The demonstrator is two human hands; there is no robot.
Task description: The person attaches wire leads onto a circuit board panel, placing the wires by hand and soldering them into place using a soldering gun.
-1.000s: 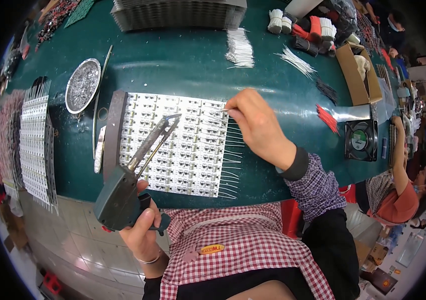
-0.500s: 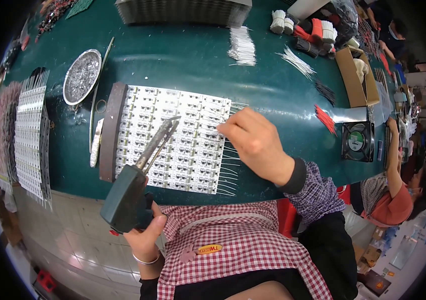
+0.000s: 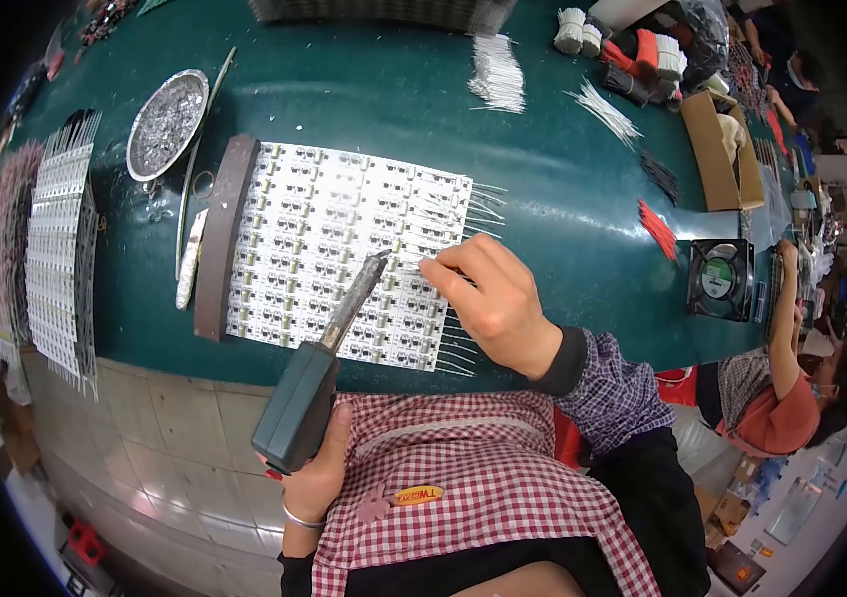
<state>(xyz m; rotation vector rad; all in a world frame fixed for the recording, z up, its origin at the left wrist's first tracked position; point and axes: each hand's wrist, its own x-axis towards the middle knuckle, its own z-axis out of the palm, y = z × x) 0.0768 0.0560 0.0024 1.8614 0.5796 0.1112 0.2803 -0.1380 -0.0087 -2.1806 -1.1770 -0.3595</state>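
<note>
1. Sheet of white rectangular circuit boards [image 3: 319,224] is lying on the green desk [image 3: 583,274].
2. Left hand [image 3: 321,473] is gripping a dark-green plastic soldering gun [image 3: 296,408].
3. Right hand [image 3: 488,303] is pinching a thin white wire [image 3: 417,262] over the sheet.

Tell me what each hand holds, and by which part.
Left hand: soldering gun, by its handle end. Right hand, over the circuit boards: too small to tell.

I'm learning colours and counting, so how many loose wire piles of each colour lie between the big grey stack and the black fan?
White piles: 2
Black pile: 1
Red pile: 1
Total: 4
</note>
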